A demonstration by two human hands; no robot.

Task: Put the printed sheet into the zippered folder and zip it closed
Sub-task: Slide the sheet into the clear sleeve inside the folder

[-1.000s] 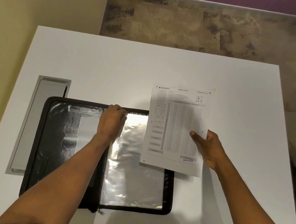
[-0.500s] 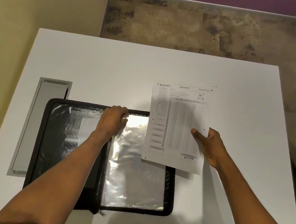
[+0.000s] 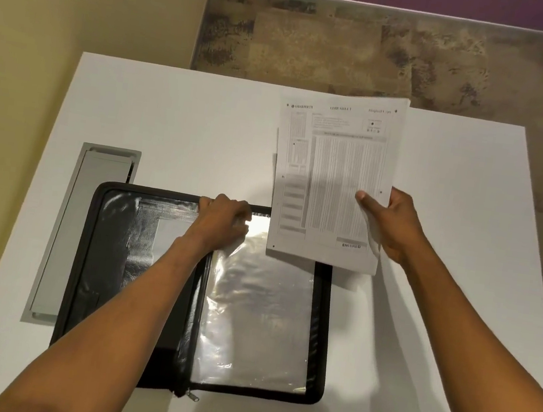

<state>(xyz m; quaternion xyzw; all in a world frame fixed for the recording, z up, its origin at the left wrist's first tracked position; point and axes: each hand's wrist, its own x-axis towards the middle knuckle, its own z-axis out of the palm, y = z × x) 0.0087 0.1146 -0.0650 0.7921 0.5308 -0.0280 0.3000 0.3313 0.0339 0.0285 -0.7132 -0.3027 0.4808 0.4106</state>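
While held upright, printed sheet lengthwise away.

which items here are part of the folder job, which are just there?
In the job:
- printed sheet, held up in the right hand
- zippered folder, lying open on the table, left hand at the top of its clear sleeve

Just there:
- white table
- grey cable hatch set in the table, left of the folder

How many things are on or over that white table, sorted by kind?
Zippered folder, open flat: 1
Printed sheet, held by the right hand: 1
Grey hatch set in the table: 1
Hands, counting the left hand at the clear sleeve: 2
Total: 5
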